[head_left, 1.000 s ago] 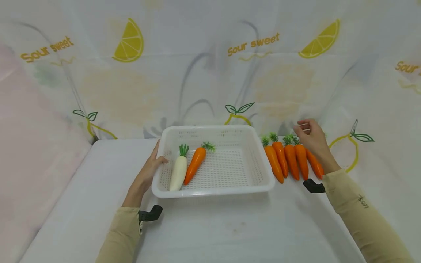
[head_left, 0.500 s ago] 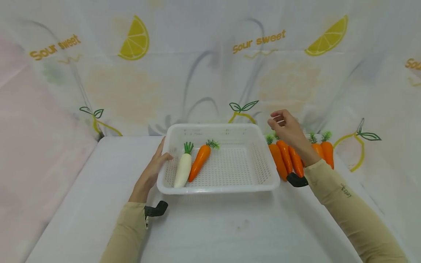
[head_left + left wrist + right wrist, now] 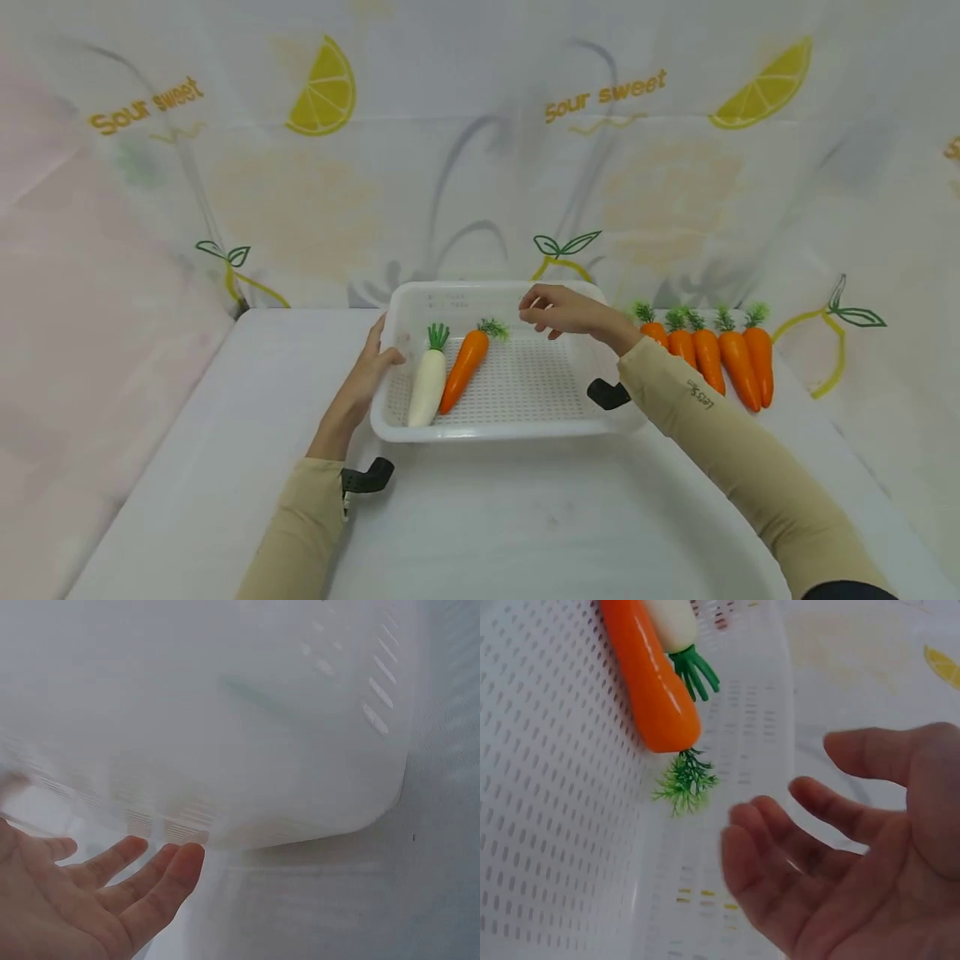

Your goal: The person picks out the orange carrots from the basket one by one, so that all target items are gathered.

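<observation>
A white plastic basket (image 3: 525, 430) with perforated walls is on the table. In its left half lie a white radish (image 3: 427, 387) with green tops and an orange carrot (image 3: 465, 371) with leafy greens, side by side. My left hand (image 3: 365, 375) grips the basket's left side, thumb over the rim and fingers along the outer wall; the left wrist view shows those fingers (image 3: 161, 889) against the wall. Above the basket's back right part is my right hand (image 3: 573, 312), holding nothing. Its fingers bend loosely, close to the carrot's greens in the right wrist view.
Several more carrots (image 3: 738, 371) lie in a row on the table right of the basket, partly behind my right sleeve (image 3: 705, 417). The white tabletop (image 3: 480, 517) ends at a hanging cloth (image 3: 420, 183) printed with lemons.
My right hand has moved left from above the row of carrots to over the basket. The left hand stays at the basket's side. The head view has shifted slightly.
</observation>
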{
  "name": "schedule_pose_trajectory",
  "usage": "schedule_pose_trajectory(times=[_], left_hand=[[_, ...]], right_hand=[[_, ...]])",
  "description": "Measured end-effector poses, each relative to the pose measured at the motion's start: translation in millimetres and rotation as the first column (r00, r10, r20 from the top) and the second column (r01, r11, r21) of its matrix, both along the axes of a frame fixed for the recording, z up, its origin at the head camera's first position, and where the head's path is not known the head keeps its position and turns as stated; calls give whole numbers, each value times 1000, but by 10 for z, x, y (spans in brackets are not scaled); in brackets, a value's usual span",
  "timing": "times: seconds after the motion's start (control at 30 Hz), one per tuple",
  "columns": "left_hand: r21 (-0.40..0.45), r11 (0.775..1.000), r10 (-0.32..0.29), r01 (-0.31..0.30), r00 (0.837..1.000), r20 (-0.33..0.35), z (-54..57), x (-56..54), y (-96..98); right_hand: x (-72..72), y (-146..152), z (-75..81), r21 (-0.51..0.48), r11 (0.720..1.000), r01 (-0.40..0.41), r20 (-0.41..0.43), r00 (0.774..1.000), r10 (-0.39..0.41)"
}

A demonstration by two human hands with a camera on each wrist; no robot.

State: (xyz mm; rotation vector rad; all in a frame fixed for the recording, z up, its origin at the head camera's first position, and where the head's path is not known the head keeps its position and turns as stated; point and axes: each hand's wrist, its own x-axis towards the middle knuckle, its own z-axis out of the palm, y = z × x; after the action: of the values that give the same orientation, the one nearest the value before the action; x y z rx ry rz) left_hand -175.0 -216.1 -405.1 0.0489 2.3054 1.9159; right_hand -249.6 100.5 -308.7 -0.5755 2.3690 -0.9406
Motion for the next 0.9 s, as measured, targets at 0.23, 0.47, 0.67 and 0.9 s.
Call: schedule_pose_trajectory(times=[0.23, 0.47, 0.67, 0.9], left_hand=[[-16, 1000, -14, 15, 1000, 15, 1, 16, -6], [-6, 1000, -23, 23, 1000, -4, 9, 13, -22], [0, 999, -41, 41, 999, 11, 3, -2, -5], [1, 999, -34, 34, 999, 12, 3, -29, -49]], right_hand=[[-135, -463, -205, 156, 979, -131, 213, 972, 96], [-213, -795, -392, 251, 960, -125, 234, 970, 65], [-229, -868, -515, 257, 963, -81, 202, 979, 29], [-199, -890, -524, 183, 981, -61, 147, 989, 34]])
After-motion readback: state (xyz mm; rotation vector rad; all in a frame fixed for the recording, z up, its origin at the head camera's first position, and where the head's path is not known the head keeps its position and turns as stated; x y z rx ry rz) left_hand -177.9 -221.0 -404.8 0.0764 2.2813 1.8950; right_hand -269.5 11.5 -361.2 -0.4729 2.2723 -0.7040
